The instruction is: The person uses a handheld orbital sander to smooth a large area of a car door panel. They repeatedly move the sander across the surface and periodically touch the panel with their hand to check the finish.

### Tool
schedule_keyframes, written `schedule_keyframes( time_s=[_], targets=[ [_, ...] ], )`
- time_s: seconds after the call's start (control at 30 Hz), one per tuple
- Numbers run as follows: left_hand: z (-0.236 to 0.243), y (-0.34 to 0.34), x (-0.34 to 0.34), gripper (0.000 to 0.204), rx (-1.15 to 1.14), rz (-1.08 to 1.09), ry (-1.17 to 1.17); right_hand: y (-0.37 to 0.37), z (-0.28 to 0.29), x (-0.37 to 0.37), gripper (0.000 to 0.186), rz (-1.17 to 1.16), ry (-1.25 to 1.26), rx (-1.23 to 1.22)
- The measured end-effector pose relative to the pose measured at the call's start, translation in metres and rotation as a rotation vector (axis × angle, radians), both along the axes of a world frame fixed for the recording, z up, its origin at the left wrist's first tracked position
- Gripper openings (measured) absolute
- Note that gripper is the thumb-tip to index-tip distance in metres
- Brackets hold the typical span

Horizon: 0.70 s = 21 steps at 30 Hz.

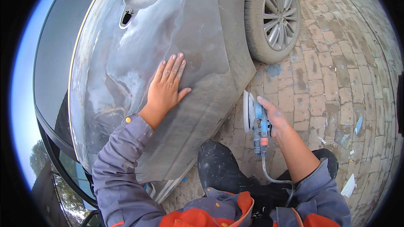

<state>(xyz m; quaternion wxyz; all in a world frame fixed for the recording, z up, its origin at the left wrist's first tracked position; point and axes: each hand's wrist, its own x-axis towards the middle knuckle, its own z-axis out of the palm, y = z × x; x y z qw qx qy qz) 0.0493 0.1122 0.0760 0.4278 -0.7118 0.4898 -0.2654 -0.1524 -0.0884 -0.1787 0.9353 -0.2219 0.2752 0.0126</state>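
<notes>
left hand lies flat on car panel mid-frame, gripping nothing, right hand grips sander right of centre; best feel with light palm, sander clear

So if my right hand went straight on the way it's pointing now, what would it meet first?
Probably the car, near its lower edge, with the sander your right hand holds touching before your fingers; the gap in depth is unclear.
</notes>
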Motion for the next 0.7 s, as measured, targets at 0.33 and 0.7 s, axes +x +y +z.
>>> schedule_keyframes(
  time_s=[0.33,0.7],
  targets=[
    [0.006,0.096,-0.020,0.091,-0.326,0.015,-0.074,-0.005,-0.015,0.005,0.045,0.089,-0.023,0.011],
    [-0.039,0.307,-0.072,0.089,-0.456,0.151,-0.231,0.002,-0.009,0.009,0.068,0.256,0.007,-0.629]
  ],
)
